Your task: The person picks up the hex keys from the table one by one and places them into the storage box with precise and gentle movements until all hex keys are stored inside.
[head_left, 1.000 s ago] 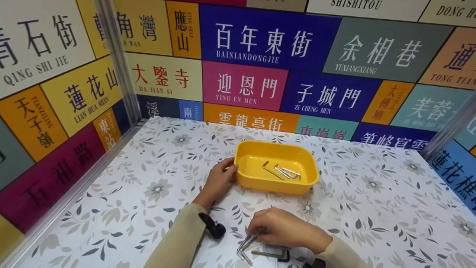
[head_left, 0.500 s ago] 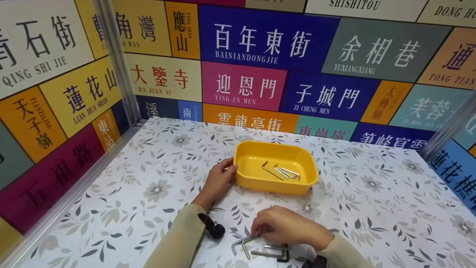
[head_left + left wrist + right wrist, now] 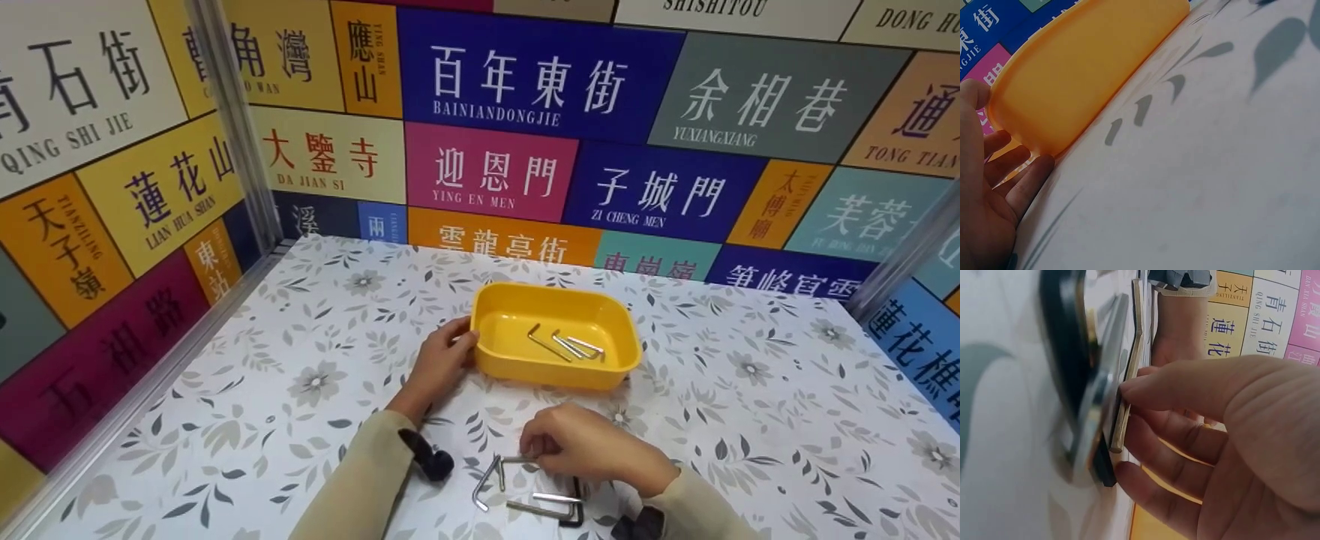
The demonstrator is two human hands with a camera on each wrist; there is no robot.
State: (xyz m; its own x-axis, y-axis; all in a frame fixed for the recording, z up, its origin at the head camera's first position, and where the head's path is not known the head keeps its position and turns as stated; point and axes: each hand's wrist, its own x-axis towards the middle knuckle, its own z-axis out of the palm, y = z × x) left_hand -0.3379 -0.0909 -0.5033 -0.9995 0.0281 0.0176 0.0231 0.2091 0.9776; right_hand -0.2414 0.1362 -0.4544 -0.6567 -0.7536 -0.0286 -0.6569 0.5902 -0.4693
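Note:
In the head view my left hand [image 3: 448,352] holds the left end of a yellow plastic basin [image 3: 555,375]. Its fingers bend against the basin's outer wall in the left wrist view. Several L-shaped hex keys [image 3: 574,346] lie inside. Nearer me, my right hand [image 3: 589,446] pinches the end of a hex key [image 3: 514,459] between thumb and finger, low over the table. A silver hex key [image 3: 480,495] lies just left of it. A brass-toned hex key [image 3: 532,510], a silver one [image 3: 555,497] and a black one [image 3: 577,511] lie below the right hand, partly overlapping.
The table [image 3: 322,315] wears a white cloth printed with grey leaves and flowers. Wall panels [image 3: 495,172] with coloured name signs rise behind it and at the sides. Dark camera mounts [image 3: 435,459] sit at both wrists.
My right hand has shifted slightly up and right, and the hex key in it has turned apart from the silver one beside it. The left hand and basin have stayed put.

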